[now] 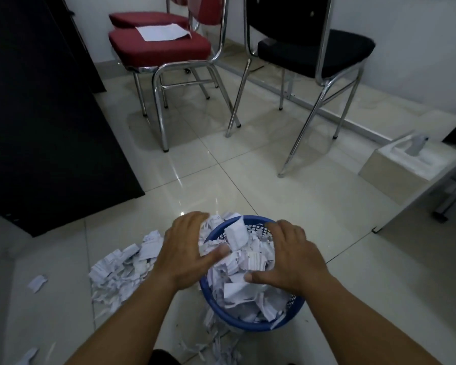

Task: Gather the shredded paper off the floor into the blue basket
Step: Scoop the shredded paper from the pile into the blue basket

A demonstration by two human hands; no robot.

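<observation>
While your left hand and right hand press open-palmed, gripping nothing, on the paper heaped in the blue basket, you make room; more shredded paper lies on the floor beside it.

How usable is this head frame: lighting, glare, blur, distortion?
Head view: dim, bluish light; glare streaks on the glossy tiled floor; wide-angle bending of the chrome chair legs; slight motion blur on the left hand; white shredded paper stays legible.
</observation>
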